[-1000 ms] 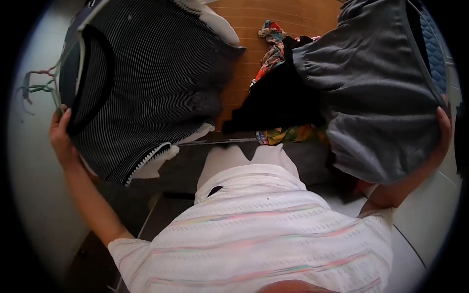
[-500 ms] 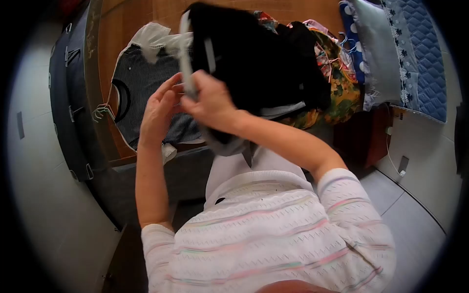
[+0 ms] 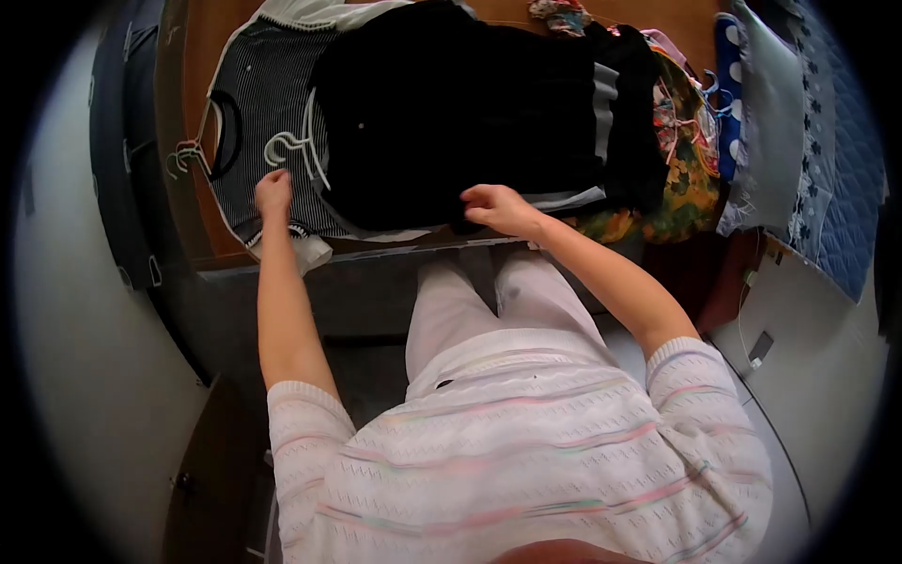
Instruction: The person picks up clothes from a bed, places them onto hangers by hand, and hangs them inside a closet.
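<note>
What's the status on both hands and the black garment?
Left hand beside white hanger; right hand at near edge of black garment, hold unclear. Black garment laid out, partly over striped top. Nothing visibly blocking either hand.

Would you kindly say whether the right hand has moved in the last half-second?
Yes: the right hand has moved rightward, toward the blue quilted cloth.

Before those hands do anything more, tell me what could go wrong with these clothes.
First, the hook of the white hanger lies over the striped top and might snag its fabric if pulled.

Second, the black garment overlaps that top, so tugging one could drag or crease the other.

Third, a white piece of cloth hangs over the near edge of the wooden surface and might catch or slip.
</note>
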The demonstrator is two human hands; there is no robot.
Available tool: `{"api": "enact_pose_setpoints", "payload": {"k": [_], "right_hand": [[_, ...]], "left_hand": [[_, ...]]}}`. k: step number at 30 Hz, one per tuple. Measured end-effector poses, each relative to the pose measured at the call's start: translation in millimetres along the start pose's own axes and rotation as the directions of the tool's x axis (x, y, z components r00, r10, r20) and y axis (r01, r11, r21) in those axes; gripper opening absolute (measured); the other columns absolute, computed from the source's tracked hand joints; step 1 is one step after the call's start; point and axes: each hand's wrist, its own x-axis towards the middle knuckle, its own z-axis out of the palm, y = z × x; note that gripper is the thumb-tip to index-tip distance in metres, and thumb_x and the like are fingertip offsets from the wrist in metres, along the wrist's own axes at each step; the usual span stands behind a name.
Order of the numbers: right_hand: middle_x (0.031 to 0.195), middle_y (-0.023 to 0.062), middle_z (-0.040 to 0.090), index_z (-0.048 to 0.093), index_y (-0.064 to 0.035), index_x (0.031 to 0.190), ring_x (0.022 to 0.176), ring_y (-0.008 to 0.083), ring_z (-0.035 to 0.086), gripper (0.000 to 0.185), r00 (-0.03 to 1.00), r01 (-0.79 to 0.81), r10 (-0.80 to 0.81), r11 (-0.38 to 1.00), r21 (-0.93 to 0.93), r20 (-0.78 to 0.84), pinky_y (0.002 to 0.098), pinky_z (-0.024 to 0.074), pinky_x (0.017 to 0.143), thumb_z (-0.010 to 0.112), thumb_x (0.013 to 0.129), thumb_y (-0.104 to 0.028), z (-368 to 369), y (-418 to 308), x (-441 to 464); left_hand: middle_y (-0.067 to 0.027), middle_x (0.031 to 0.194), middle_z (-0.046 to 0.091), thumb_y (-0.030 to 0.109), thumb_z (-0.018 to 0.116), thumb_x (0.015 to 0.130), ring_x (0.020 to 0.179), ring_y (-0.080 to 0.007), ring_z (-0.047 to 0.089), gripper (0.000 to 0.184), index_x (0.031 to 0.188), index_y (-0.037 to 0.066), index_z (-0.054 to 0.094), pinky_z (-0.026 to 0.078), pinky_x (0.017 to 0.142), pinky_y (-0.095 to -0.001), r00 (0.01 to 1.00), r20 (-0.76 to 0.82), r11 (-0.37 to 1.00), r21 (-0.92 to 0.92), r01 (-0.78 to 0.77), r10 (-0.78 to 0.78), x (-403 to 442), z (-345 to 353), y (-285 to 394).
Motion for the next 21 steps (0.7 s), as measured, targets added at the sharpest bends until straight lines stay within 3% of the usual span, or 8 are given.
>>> {"api": "enact_pose_setpoints", "payload": {"k": [2, 3, 4, 6, 11, 14, 18, 21], "right_hand": [[0.096, 0.0134, 0.061, 0.051, 0.0034, 0.112, 0.085, 0.0188, 0.059, 0.038, 0.994, -0.103, 0.105, 0.988, 0.111, -0.015, 0.0281, 0.0469, 0.073, 0.057, 0.078, -0.013, -11, 16, -9], [0.096, 0.0125, 0.061, 0.051, 0.0031, 0.112, 0.083, 0.0173, 0.058, 0.037, 0.985, -0.168, 0.172, 0.979, 0.118, -0.022, 0.0278, 0.0466, 0.072, 0.056, 0.078, -0.013, -16, 12, -15], [0.095, 0.0115, 0.061, 0.052, 0.0028, 0.112, 0.081, 0.0158, 0.058, 0.036, 0.971, -0.233, 0.238, 0.964, 0.125, -0.028, 0.0276, 0.0463, 0.071, 0.056, 0.079, -0.013, -22, 6, -21], [0.095, 0.0072, 0.059, 0.05, -0.0002, 0.114, 0.081, 0.0117, 0.057, 0.035, 0.963, -0.264, 0.267, 0.963, 0.058, -0.044, 0.0242, 0.0435, 0.063, 0.053, 0.082, -0.015, -30, 10, -25], [0.093, 0.0046, 0.059, 0.052, -0.0007, 0.11, 0.076, 0.0109, 0.057, 0.032, 0.935, -0.317, 0.337, 0.934, 0.168, -0.11, 0.0249, 0.0427, 0.063, 0.054, 0.082, -0.016, -39, 7, -27], [0.094, 0.0031, 0.059, 0.052, -0.003, 0.11, 0.077, 0.0103, 0.057, 0.033, 0.927, -0.344, 0.363, 0.924, 0.168, -0.095, 0.0243, 0.0421, 0.063, 0.054, 0.082, -0.019, -40, 8, -26], [0.095, 0.0021, 0.06, 0.051, -0.0039, 0.111, 0.078, 0.0098, 0.057, 0.033, 0.924, -0.362, 0.372, 0.925, 0.112, -0.088, 0.0242, 0.042, 0.063, 0.054, 0.082, -0.021, -38, 12, -27], [0.094, 0.0025, 0.06, 0.052, -0.0029, 0.11, 0.077, 0.0096, 0.058, 0.032, 0.918, -0.376, 0.386, 0.92, 0.106, -0.088, 0.0239, 0.0423, 0.061, 0.054, 0.083, -0.02, -34, 16, -28]], "left_hand": [[-0.0103, 0.09, 0.065, 0.022, 0.062, 0.071, 0.08, -0.0217, 0.063, 0.034, 0.099, 0.003, 0.063, 0.047, 0.072, -0.0312, 0.982, 0.177, 0.997, -0.055, -0.058, 0.067, -38, 18, 26], [-0.0068, 0.085, 0.064, 0.022, 0.064, 0.073, 0.069, -0.0139, 0.058, 0.036, 0.103, 0.002, 0.062, 0.046, 0.059, -0.0278, 0.973, 0.195, 0.986, 0.084, -0.141, 0.123, -37, 33, 20], [-0.0083, 0.088, 0.065, 0.026, 0.067, 0.071, 0.073, -0.016, 0.06, 0.039, 0.101, 0.001, 0.062, 0.047, 0.065, -0.0304, 0.983, 0.13, 0.98, 0.131, -0.148, 0.131, -40, 48, 15], [-0.0135, 0.09, 0.064, 0.031, 0.068, 0.065, 0.087, -0.0302, 0.06, 0.039, 0.094, 0.005, 0.063, 0.045, 0.079, -0.037, 0.997, -0.004, 0.996, 0.054, 0.075, -0.075, -59, 65, 23], [-0.0112, 0.09, 0.063, 0.033, 0.067, 0.07, 0.089, -0.0293, 0.059, 0.034, 0.094, 0.009, 0.06, 0.047, 0.076, -0.0413, 0.94, -0.204, 0.941, 0.141, 0.306, -0.275, -78, 89, 22], [-0.0122, 0.09, 0.063, 0.03, 0.066, 0.071, 0.088, -0.0293, 0.058, 0.03, 0.09, 0.007, 0.063, 0.046, 0.078, -0.0389, 0.954, -0.109, 0.95, 0.114, 0.29, -0.278, -78, 85, 31], [-0.0095, 0.086, 0.064, 0.028, 0.06, 0.073, 0.082, -0.0288, 0.06, 0.022, 0.086, 0.011, 0.065, 0.048, 0.069, -0.042, 0.958, -0.229, 0.968, 0.138, 0.209, -0.174, -67, 88, 28], [-0.0111, 0.075, 0.063, 0.026, 0.064, 0.073, 0.07, -0.0266, 0.059, 0.025, 0.08, 0.002, 0.061, 0.047, 0.065, -0.0367, 0.943, -0.324, 0.992, -0.119, 0.037, -0.074, -62, 88, 18]]}}
